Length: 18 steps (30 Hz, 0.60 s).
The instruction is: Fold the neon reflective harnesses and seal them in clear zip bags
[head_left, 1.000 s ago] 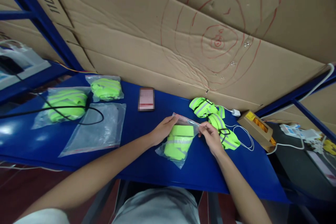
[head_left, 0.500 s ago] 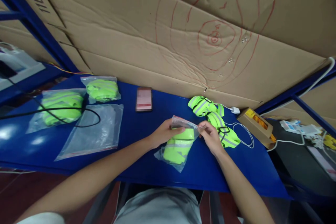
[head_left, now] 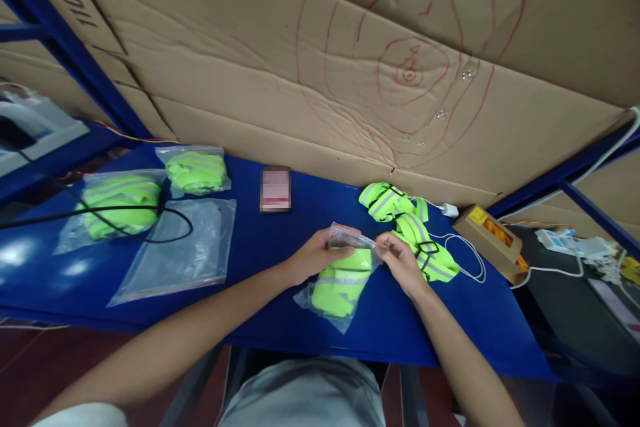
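Observation:
A clear zip-lock bag (head_left: 345,323) hangs tilted over the front of the blue table, with a folded neon-yellow reflective strap (head_left: 343,287) inside it. My left hand (head_left: 316,257) grips the bag near its top left, thumb across the front. The fingers of my right hand (head_left: 397,259) pinch the right end of the bag's zip edge. Just beyond my right hand lies a loose reflective strap (head_left: 417,237) with grey stripes and black buckles, partly hidden by that hand.
Two filled bags, one nearer (head_left: 123,207) and one farther (head_left: 196,171), lie at the left. An unfilled clear bag (head_left: 180,253) lies beside them under a black cable (head_left: 175,209). A small blurred card-like item (head_left: 275,190) is mid-table. A cardboard box (head_left: 487,240) and white cable stand right.
Almost nothing differs. Both hands keep their hold on the bag, and the view has shifted very slightly.

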Tool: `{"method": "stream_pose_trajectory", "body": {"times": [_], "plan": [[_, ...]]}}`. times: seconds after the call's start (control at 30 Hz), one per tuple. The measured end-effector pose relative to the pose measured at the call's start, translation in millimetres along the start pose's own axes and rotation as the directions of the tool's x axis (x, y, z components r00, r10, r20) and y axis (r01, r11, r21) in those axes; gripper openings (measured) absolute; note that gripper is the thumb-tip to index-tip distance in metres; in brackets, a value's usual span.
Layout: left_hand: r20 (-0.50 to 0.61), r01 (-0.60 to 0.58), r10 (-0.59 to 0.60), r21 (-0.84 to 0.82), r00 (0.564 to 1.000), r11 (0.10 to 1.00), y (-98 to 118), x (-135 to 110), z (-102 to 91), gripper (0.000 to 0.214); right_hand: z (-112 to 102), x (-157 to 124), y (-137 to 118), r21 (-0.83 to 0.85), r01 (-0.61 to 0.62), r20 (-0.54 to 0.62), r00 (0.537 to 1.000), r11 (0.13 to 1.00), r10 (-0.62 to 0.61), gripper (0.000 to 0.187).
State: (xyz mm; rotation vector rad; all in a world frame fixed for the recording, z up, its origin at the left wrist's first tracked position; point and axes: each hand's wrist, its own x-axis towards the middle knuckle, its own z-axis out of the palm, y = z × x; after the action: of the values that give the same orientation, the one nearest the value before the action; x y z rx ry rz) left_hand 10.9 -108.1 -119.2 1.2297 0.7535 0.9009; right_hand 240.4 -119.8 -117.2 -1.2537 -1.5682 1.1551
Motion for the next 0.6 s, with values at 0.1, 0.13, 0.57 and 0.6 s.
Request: {"method": "stream_pose_trajectory", "body": {"times": [0.1, 0.13, 0.57, 0.6], "plan": [[0.018, -0.025, 0.024, 0.033, 1.000, 0.999, -1.8, -0.4, 0.1, 0.051, 0.6, -0.2, -2.2, -0.014, -0.005, 0.016, 1.000, 1.000, 0.005, 0.026], [0.024, -0.030, 0.029, 0.044, 0.999, 0.999, -2.4, -0.6, -0.1, 0.052, 0.8, -0.1, -2.5, -0.017, -0.005, 0.017, 1.000, 1.000, 0.005, 0.025], [0.073, -0.041, 0.031, 0.142, 0.997, 0.989, -3.4, -3.1, 1.0, 0.054, 2.0, -0.8, -2.6, -0.019, -0.006, 0.078, 0.997, 1.000, 0.008, 0.022], [0.078, -0.043, 0.031, 0.153, 0.996, 0.987, -3.7, -3.4, 1.3, 0.054, 2.2, -0.6, -2.2, -0.022, 0.000, 0.080, 0.997, 1.000, 0.002, 0.023]]}}
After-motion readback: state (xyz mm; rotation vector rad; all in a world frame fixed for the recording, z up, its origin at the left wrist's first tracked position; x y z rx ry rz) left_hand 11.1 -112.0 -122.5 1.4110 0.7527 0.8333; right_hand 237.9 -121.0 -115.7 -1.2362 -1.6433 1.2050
